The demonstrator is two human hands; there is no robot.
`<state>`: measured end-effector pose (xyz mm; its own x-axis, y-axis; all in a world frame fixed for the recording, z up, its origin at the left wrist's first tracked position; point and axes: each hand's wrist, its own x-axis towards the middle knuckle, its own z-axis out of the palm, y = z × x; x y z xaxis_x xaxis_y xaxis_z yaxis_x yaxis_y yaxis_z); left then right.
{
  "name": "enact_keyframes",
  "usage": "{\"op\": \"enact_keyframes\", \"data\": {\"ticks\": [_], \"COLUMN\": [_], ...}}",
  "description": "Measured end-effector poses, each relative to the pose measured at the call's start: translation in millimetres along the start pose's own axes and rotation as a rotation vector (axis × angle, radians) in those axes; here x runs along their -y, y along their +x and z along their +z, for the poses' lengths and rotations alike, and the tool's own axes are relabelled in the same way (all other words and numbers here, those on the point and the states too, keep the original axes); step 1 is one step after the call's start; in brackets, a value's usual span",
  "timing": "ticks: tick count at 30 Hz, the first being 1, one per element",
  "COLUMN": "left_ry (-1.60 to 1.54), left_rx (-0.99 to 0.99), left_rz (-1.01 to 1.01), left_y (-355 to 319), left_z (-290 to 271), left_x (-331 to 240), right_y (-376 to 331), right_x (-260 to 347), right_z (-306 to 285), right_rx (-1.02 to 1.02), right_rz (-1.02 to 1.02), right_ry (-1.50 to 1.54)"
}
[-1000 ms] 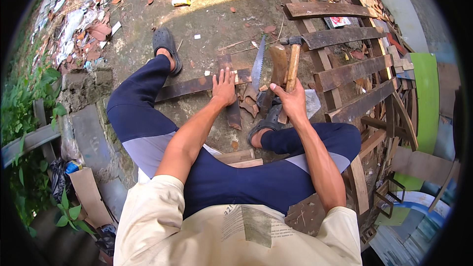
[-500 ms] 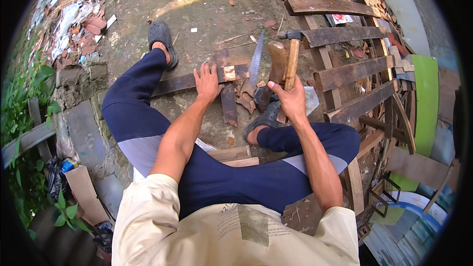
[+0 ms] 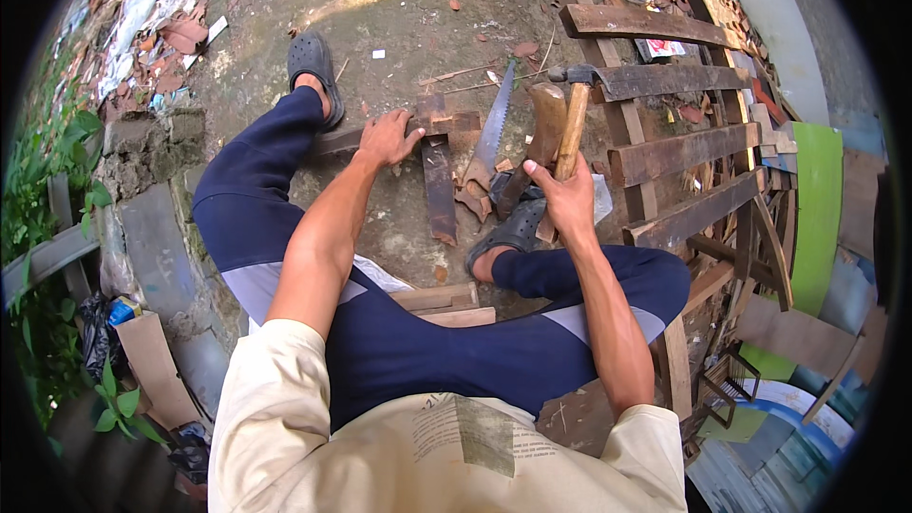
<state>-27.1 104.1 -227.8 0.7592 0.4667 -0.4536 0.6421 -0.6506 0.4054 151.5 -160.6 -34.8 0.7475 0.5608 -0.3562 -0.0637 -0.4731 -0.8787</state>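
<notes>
My right hand (image 3: 568, 195) is closed round the wooden handle of a claw hammer (image 3: 575, 119), its head pointing away from me. Close to that handle stands a thick brown wooden grip (image 3: 547, 122) with a dark lower part; whether my hand also touches it I cannot tell. My left hand (image 3: 386, 139) grips a dark wooden plank (image 3: 337, 141), with the thumb apart on the near side. This plank crosses over another dark board (image 3: 438, 190) lying on the ground. A handsaw (image 3: 493, 123) lies right of the boards, its blade pointing away.
A slatted wooden frame (image 3: 679, 81) stands to the right, near the hammer head. Short wood blocks (image 3: 437, 299) lie between my legs. Litter and dry leaves (image 3: 142, 38) cover the far left, beside a broken block wall (image 3: 152, 157). A green panel (image 3: 817, 214) leans at far right.
My left hand and the crossing plank have shifted slightly away from me, and the plank's pale patch no longer shows. More of the saw is visible. My right hand keeps hold of the hammer.
</notes>
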Motion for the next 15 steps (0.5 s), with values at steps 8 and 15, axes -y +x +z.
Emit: {"op": "enact_keyframes", "data": {"ticks": [8, 15], "left_ry": [0.006, -0.046], "left_rx": [-0.154, -0.217], "left_rz": [0.004, 0.173], "left_y": [3.0, 12.4], "left_z": [6.8, 11.3], "left_x": [-12.2, -43.5], "right_y": [-1.9, 0.4], "right_x": [5.6, -4.2], "right_z": [1.8, 2.8], "right_rx": [0.021, 0.027], "right_rz": [0.015, -0.007], "right_ry": [-0.023, -0.06]}}
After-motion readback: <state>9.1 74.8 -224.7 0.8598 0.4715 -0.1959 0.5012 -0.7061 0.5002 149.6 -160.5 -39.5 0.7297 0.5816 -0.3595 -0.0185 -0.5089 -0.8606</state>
